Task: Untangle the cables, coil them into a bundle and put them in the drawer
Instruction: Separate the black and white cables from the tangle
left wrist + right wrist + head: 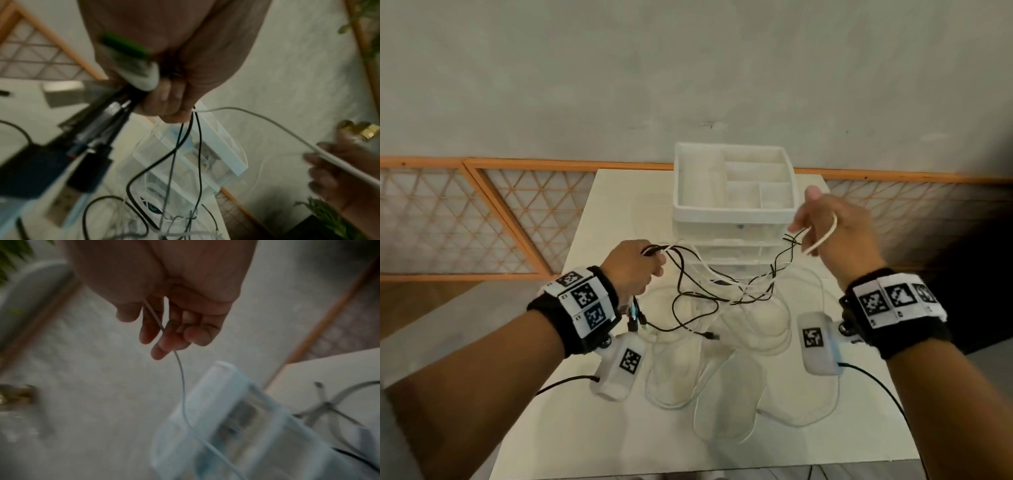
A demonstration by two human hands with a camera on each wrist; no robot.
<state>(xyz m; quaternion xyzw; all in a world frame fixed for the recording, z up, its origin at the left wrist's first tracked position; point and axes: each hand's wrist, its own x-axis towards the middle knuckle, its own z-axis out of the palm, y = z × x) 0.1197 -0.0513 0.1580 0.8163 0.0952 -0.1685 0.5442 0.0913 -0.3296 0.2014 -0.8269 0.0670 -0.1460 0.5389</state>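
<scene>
The cables, a tangle of thin black and white strands, hang in the air between the two hands above the counter, their lowest loops sagging close to its pale top in front of the drawer unit. The left hand is closed in a fist round a bunch of them: in the left wrist view its fingers are curled tight on the strands, with black plug ends and a white plug sticking out at the near side of the fist. One white cable runs from that fist across to the right hand, which is raised just in front of the unit's upper right corner; there the strand passes between loosely curled fingers and loops over the back of the hand. The drawer unit is a small stack of clear plastic drawers with an open white tray of compartments on top, standing at the far edge of the counter against a grey wall. Both wrists wear black bands carrying printed square markers.
</scene>
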